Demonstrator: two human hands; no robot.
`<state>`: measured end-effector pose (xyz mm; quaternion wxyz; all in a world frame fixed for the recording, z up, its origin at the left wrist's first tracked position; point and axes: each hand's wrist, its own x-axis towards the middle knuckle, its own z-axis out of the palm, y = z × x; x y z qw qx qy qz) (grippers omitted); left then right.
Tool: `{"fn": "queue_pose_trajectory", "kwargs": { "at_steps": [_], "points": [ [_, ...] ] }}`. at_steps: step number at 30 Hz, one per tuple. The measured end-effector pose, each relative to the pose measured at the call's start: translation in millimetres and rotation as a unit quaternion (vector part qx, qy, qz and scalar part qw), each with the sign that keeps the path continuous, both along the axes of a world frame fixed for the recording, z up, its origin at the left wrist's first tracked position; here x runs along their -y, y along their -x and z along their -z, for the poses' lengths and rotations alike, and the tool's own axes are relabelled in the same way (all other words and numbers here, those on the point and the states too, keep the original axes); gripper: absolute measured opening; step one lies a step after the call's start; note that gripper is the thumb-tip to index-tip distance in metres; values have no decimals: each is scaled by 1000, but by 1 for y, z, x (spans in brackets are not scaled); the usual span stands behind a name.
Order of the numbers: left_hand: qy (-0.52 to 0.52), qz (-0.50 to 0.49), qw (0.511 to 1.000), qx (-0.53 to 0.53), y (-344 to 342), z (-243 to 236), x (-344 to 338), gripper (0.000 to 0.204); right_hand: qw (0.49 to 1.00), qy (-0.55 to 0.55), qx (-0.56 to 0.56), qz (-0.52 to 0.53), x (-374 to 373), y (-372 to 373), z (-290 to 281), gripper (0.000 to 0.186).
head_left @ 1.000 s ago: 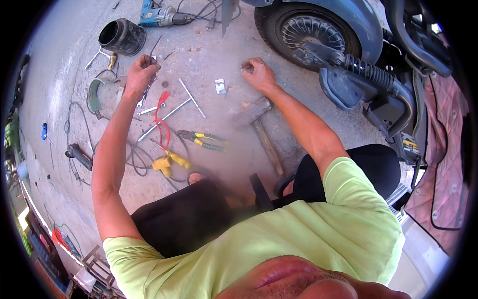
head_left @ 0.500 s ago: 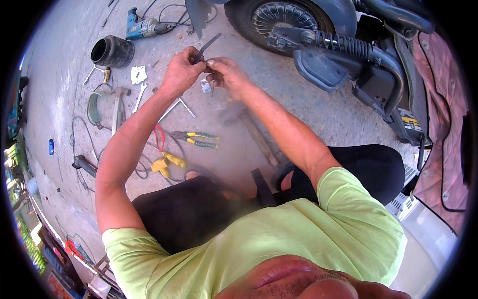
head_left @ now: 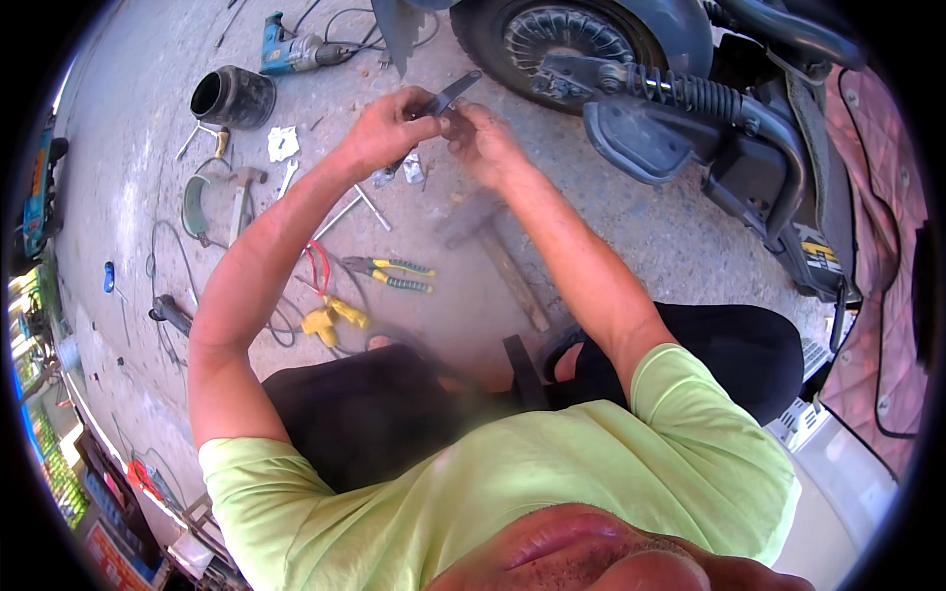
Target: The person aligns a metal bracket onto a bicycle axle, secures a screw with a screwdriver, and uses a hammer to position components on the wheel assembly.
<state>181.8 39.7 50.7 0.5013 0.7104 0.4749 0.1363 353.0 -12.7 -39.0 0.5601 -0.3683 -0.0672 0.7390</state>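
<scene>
In front of me, over the concrete floor, my left hand [head_left: 399,126] is closed around a flat dark metal strip [head_left: 455,90]. The strip's free end, which seems to have a small hole, points up and to the right. My right hand [head_left: 485,146] is right beside it, fingers bent and fingertips close to the left thumb. Whatever lies between those fingertips is hidden or too small to make out. Below the hands, a small clear plastic packet [head_left: 413,167] shows near a T-shaped metal wrench [head_left: 370,205].
A motorcycle wheel [head_left: 567,49] and its footboard [head_left: 639,140] stand at the far right. Left on the floor are a blue drill [head_left: 288,51], a black cylinder [head_left: 236,97] and a hammer [head_left: 242,205]. Pliers [head_left: 399,275], a wooden-handled hammer [head_left: 507,266] and a yellow plug [head_left: 333,319] lie nearer.
Both hands have shifted slightly to the right. The metal strip has turned, showing more of its flat face and free end. My right fingers have moved and now show differently against the left hand.
</scene>
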Motion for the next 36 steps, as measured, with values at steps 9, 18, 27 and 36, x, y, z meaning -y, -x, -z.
{"fn": "queue_pose_trajectory", "kwargs": {
  "at_steps": [9, 18, 27, 36],
  "points": [
    [-282, 156, 943, -83, -19, -24, -19, 36, 984, -1, -49, 171, 15, -1, -15, 19],
    [-335, 181, 914, -141, -17, -28, -26, 33, 964, -98, -6, 248, 13, -15, -34, 17],
    [-395, 209, 887, -120, -35, -34, -33, 34, 915, -141, 237, 295, 11, -18, -48, 15],
    [-433, 260, 859, -83, -72, -37, -57, 39, 893, -63, 277, 350, 26, -25, -56, 16]
  ]
}}
